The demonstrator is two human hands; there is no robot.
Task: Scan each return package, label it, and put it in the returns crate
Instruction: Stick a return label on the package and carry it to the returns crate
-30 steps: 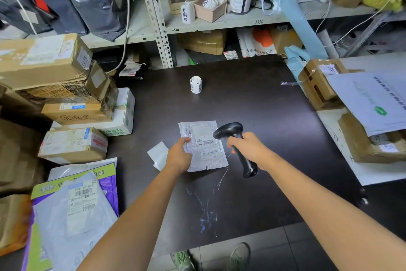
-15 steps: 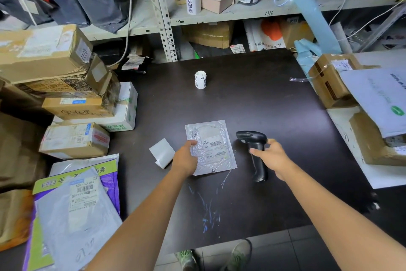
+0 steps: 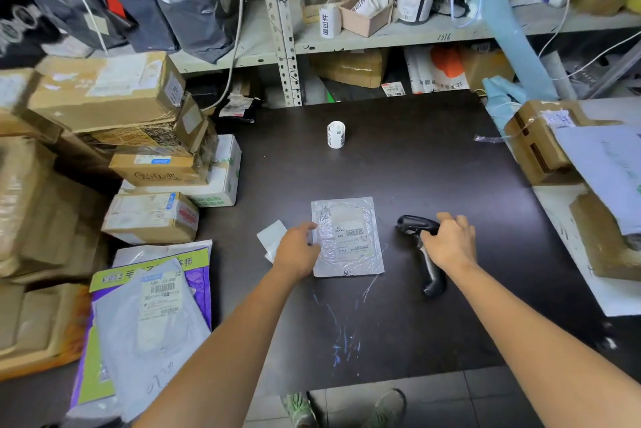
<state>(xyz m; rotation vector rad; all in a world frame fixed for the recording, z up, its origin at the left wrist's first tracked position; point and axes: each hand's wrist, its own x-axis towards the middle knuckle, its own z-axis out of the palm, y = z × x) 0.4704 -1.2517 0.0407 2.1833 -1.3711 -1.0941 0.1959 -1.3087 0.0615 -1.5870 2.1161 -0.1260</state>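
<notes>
A flat clear bubble pouch (image 3: 350,240) with a barcode label lies on the dark table (image 3: 416,163). My left hand (image 3: 296,252) pinches its left edge, thumb on top. Just to its right the black barcode scanner (image 3: 421,247) lies on its side on the table. My right hand (image 3: 451,242) hovers over the scanner's handle, its fingers spread and loosely touching it. Further back on the table stands a small white roll of labels (image 3: 335,134). No crate can be picked out in view.
A white paper slip (image 3: 271,239) lies beside my left hand. Stacked cardboard boxes (image 3: 152,163) and poly mailers (image 3: 149,316) crowd the left. More boxes (image 3: 541,150) and white sheets sit at the right. Metal shelving (image 3: 381,38) stands behind the table.
My right hand has carried the scanner from above the pouch to the right, laid it on the table and loosened its grip. My left hand has stayed on the pouch.
</notes>
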